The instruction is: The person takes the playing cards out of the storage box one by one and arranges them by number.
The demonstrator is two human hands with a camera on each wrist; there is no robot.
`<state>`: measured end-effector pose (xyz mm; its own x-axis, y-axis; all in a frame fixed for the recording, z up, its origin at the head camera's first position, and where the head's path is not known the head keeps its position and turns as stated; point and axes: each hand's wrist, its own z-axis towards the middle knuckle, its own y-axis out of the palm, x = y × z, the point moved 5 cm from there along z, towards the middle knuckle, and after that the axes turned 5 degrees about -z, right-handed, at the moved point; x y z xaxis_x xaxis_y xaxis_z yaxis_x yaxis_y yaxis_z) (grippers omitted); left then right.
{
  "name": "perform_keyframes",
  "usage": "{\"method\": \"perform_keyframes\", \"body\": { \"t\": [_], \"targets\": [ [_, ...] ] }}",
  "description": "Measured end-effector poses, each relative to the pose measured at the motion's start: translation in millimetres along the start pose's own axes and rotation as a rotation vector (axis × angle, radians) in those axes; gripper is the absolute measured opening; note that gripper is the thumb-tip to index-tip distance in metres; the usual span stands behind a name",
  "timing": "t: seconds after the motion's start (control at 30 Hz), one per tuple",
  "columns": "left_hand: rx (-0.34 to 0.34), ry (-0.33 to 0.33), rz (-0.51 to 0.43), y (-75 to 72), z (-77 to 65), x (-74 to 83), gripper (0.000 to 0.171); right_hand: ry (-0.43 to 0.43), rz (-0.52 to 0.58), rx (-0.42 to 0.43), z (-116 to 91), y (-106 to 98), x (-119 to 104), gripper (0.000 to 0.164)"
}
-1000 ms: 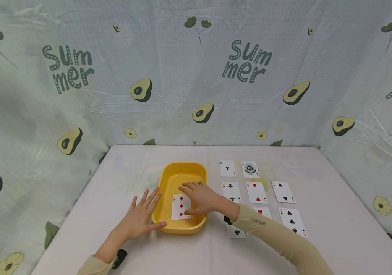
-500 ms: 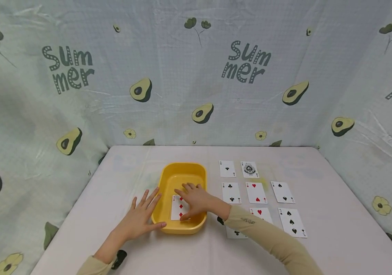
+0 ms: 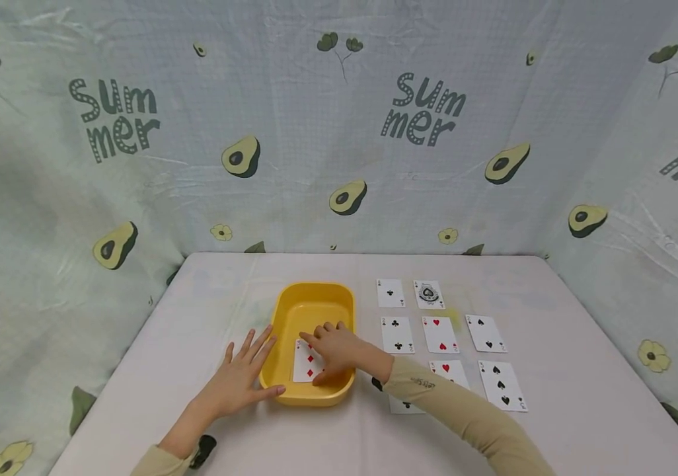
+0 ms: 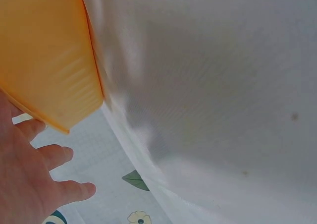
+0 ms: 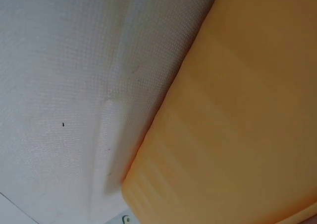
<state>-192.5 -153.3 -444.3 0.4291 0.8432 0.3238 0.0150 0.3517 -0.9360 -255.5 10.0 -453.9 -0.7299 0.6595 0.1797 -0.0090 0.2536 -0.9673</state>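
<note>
A yellow plastic tray [image 3: 315, 400] stands on the table left of the laid-out cards. Inside it, near its front, a three of diamonds [image 3: 303, 370] lies face up, its right part hidden by my right hand [image 3: 339, 349]. That hand reaches in over the right rim, forefinger stretched over the card's far side and thumb by its near right edge. Whether the fingertips press the card cannot be made out. At the tray's left side, my left hand [image 3: 240, 377] spreads its fingers along the rim, thumb at the front left corner. The right wrist view shows mostly the tray's outer wall [image 5: 223, 135].
Face-up cards lie in rows at right: ace of clubs [image 3: 390, 293], ace of spades [image 3: 429, 295], two of clubs [image 3: 398, 335], two of hearts [image 3: 440, 335], two of spades [image 3: 486, 333], and several threes, including the three of spades [image 3: 502, 386]. My right sleeve [image 3: 446, 396] partly covers one.
My right hand has shifted slightly left over the card, and its fingers have bent somewhat with the forefinger out. My left hand, tray and cards keep their places; the head view drifts slightly.
</note>
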Motion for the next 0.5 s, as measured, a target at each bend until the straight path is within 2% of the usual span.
{"method": "perform_keyframes", "body": {
  "t": [0.5],
  "targets": [
    [0.004, -0.005, -0.018, -1.0, -0.8, 0.3, 0.088, -0.001, 0.032, 0.017, -0.5, -1.6, -1.5, 0.086]
  ]
}}
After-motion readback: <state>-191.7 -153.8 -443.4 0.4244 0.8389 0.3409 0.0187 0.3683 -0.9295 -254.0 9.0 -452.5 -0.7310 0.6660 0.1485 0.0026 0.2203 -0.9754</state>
